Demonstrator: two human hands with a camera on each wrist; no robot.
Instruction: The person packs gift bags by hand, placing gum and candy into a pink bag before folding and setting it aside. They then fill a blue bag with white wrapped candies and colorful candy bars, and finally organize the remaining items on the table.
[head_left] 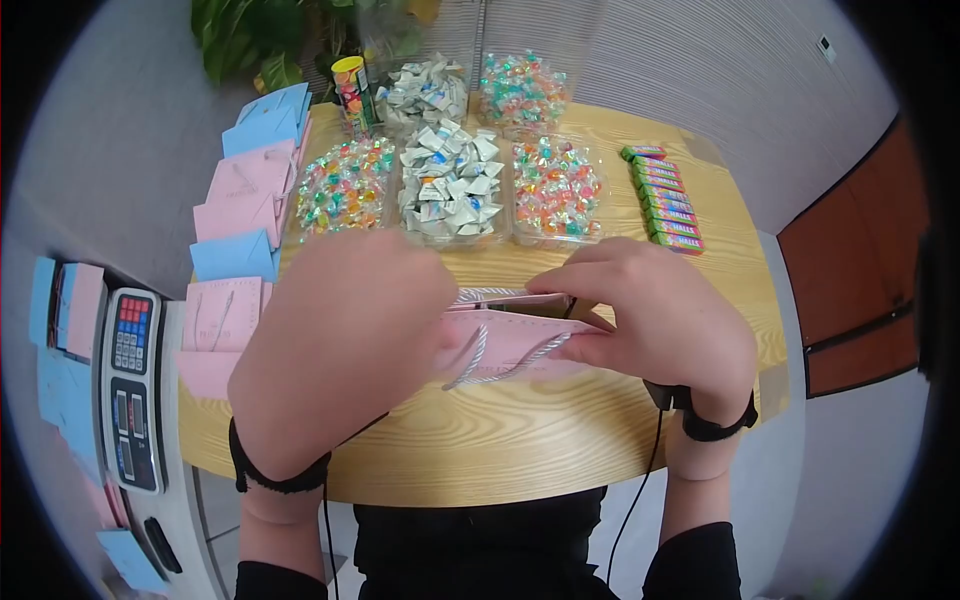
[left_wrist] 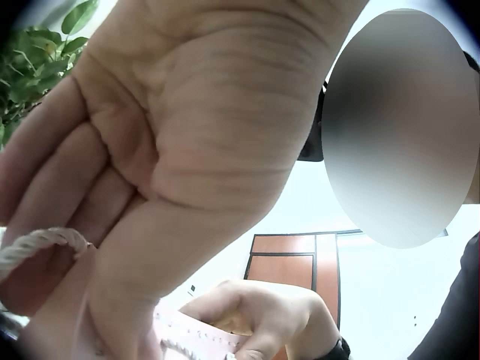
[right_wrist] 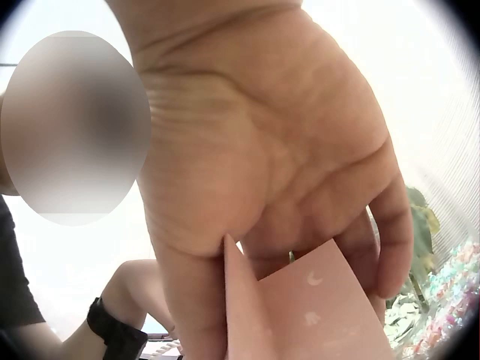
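A pink paper bag [head_left: 515, 345] with twisted white cord handles is between the two hands near the table's front, its mouth parted at the top. The left hand [head_left: 345, 345] pinches the bag's left end, thumb on the near side; in the left wrist view, this hand [left_wrist: 172, 142] has a white cord [left_wrist: 41, 244] beside its fingers. At the bag's right end the right hand [head_left: 660, 315] grips the edge, thumb in front and fingers behind. The right wrist view shows the right hand [right_wrist: 270, 150] around the pink side panel [right_wrist: 322, 307]. What the bag holds is hidden.
Behind the bag stand clear boxes of wrapped candies [head_left: 557, 190] and white packets [head_left: 452, 185]. A colourful can [head_left: 352, 90] is at the back, green candy sticks [head_left: 670, 205] at the right. Pink and blue bags [head_left: 235, 255] line the left edge, beside a scale [head_left: 133, 390].
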